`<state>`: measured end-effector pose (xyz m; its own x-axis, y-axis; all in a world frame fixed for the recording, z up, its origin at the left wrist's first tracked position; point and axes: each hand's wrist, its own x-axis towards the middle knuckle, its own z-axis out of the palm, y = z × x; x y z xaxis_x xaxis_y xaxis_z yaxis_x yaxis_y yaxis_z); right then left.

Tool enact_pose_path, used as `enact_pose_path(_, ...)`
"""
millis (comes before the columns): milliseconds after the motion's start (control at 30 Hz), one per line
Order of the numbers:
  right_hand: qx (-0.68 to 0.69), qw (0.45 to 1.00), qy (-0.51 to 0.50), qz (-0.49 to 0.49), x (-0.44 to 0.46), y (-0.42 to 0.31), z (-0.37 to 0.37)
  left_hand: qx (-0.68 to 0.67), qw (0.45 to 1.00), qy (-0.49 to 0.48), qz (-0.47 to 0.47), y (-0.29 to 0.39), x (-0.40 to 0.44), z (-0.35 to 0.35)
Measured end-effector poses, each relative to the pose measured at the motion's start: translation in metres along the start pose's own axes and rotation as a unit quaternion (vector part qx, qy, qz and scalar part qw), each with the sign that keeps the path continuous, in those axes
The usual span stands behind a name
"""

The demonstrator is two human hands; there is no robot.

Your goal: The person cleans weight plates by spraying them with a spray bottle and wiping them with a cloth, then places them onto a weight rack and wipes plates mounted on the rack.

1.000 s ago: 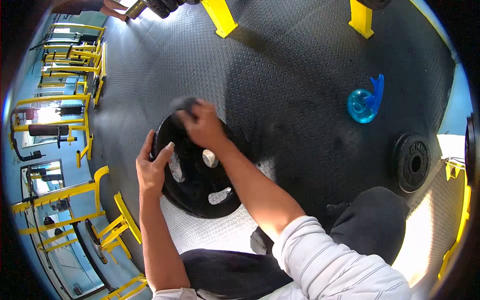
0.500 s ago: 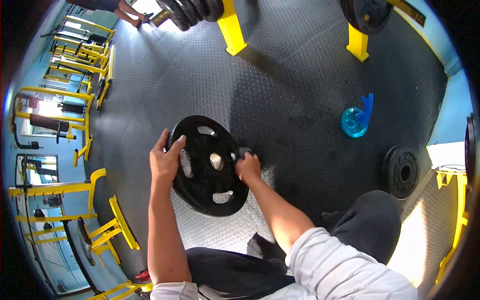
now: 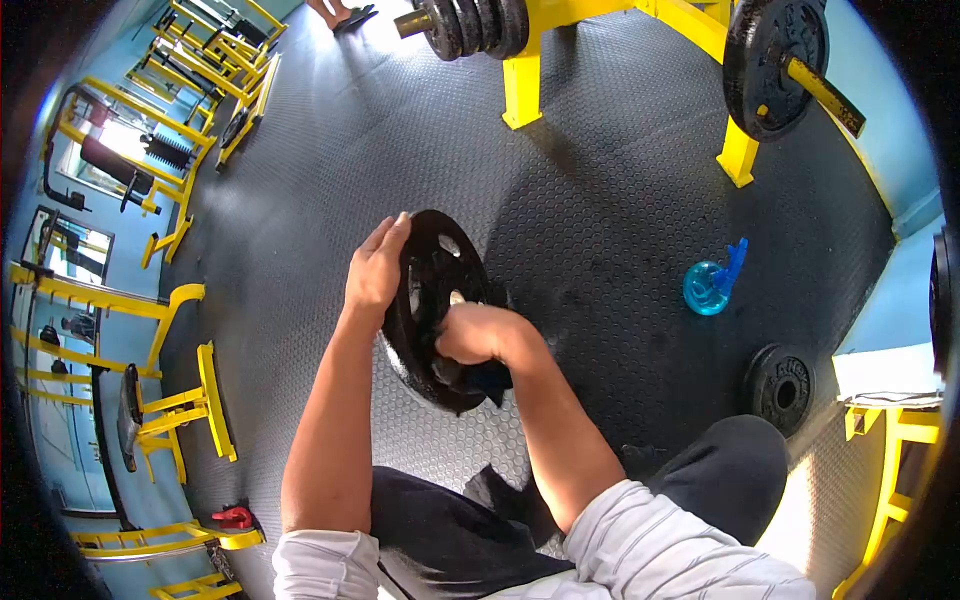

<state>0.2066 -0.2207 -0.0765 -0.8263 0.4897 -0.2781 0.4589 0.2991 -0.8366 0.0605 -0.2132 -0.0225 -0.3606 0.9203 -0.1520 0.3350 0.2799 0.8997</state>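
Observation:
A black weight plate [image 3: 436, 225] with oval cut-outs stands tilted on its edge above the floor in front of my knees. My left hand [image 3: 374, 275] is closed on its upper left rim. Against the near face of the plate, close to the centre hole, is my right hand [image 3: 475, 333], its fingers curled and partly hidden. A dark piece that looks like cloth [image 3: 490, 380] hangs from below this right hand.
A blue bottle [image 3: 707, 288] lies on the black rubber floor [image 3: 600, 210] to the right. Beyond it are more weight plates [image 3: 781, 392]. A yellow rack [image 3: 522, 85] loaded with plates stands ahead; yellow machines [image 3: 190, 410] line the left. A person's foot [image 3: 352, 18] shows at the top.
My right hand has moved from the plate's right edge across its face toward the centre. The plate has turned more edge-on, and the view has shifted.

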Motion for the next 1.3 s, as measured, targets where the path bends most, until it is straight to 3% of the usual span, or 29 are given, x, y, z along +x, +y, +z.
enact_pose_path(33,0.053,0.997,0.057,-0.021,0.000,-0.001,-0.005,-0.002,1.000,-0.001,-0.001,-0.002,-0.001,-0.001)
enact_pose_path(100,0.339,0.935,0.074,-0.076,-0.019,0.000,-0.029,0.109,0.992,0.054,-0.014,-0.010,0.006,-0.008)
enact_pose_path(133,0.349,0.906,0.158,-0.181,-0.026,0.001,-0.039,0.200,0.979,0.038,-0.015,-0.023,0.015,-0.020)
enact_pose_path(167,0.502,0.850,0.118,-0.110,-0.023,0.002,-0.047,0.288,0.957,0.020,-0.012,-0.034,0.020,-0.023)
enact_pose_path(200,0.484,0.852,0.176,-0.094,-0.014,0.015,-0.048,0.049,0.991,-0.010,-0.124,-0.014,0.004,-0.013)
enact_pose_path(233,0.464,0.851,0.235,-0.079,-0.004,0.034,-0.049,0.000,0.987,-0.063,-0.146,0.012,-0.014,-0.006)
enact_pose_path(267,0.295,0.893,0.336,-0.044,-0.003,0.049,-0.050,0.022,0.988,-0.083,-0.130,0.009,-0.012,-0.006)
enact_pose_path(300,0.129,0.910,0.393,0.039,0.018,0.069,-0.043,0.040,0.990,-0.041,-0.128,0.008,-0.013,0.000)
enact_pose_path(333,0.221,0.890,0.397,0.018,0.011,0.069,-0.038,0.022,0.991,-0.030,-0.128,0.005,-0.015,0.003)
enact_pose_path(367,0.313,0.864,0.395,-0.009,0.005,0.065,-0.033,0.006,0.991,-0.014,-0.129,0.005,-0.013,0.006)
enact_pose_path(433,0.313,0.863,0.384,-0.099,0.001,0.040,-0.027,0.029,0.994,-0.005,-0.107,0.003,-0.011,0.014)
enact_pose_path(467,0.249,0.927,0.267,-0.085,0.000,0.030,-0.032,0.058,0.994,0.011,-0.092,-0.001,-0.014,0.016)
enact_pose_path(533,0.179,0.959,0.218,-0.039,-0.002,0.029,-0.036,0.162,0.985,0.031,-0.058,0.009,-0.024,0.024)
enact_pose_path(567,0.036,0.974,0.223,-0.012,-0.004,0.031,-0.040,0.229,0.971,0.044,-0.062,0.021,-0.029,0.026)
enact_pose_path(600,0.128,0.976,0.157,-0.078,0.023,0.066,-0.032,0.240,0.969,0.049,-0.030,0.015,-0.026,0.025)
enact_pose_path(633,0.188,0.966,0.176,-0.025,0.013,0.057,-0.034,0.250,0.967,0.048,0.005,0.009,-0.023,0.024)
enact_pose_path(700,0.208,0.928,0.308,0.017,0.021,0.062,-0.013,0.236,0.971,0.039,-0.005,0.003,-0.014,0.020)
enact_pose_path(767,-0.038,0.972,0.231,0.000,0.007,0.032,-0.026,0.147,0.988,0.025,-0.036,-0.011,-0.003,0.015)
enact_pose_path(833,0.064,0.996,0.070,0.001,-0.001,0.007,-0.039,0.130,0.989,0.017,-0.071,0.017,-0.018,0.014)
enact_pose_path(900,0.088,0.993,-0.004,-0.074,0.013,0.020,-0.030,0.134,0.987,0.022,-0.086,-0.001,-0.007,0.001)
enact_pose_path(967,0.280,0.954,-0.009,-0.102,0.028,0.038,-0.008,0.117,0.990,0.022,-0.080,-0.012,-0.004,-0.007)
enact_pose_path(1033,0.245,0.968,-0.005,-0.045,0.011,0.013,-0.021,0.122,0.988,0.023,-0.087,-0.017,-0.010,-0.016)
enact_pose_path(1100,0.282,0.952,0.121,0.009,0.022,0.008,-0.019,0.086,0.991,0.015,-0.104,-0.019,-0.015,-0.024)
enact_pose_path(1300,0.153,0.986,-0.024,-0.057,0.039,0.003,0.003,0.028,0.990,0.008,-0.139,-0.022,-0.012,-0.039)
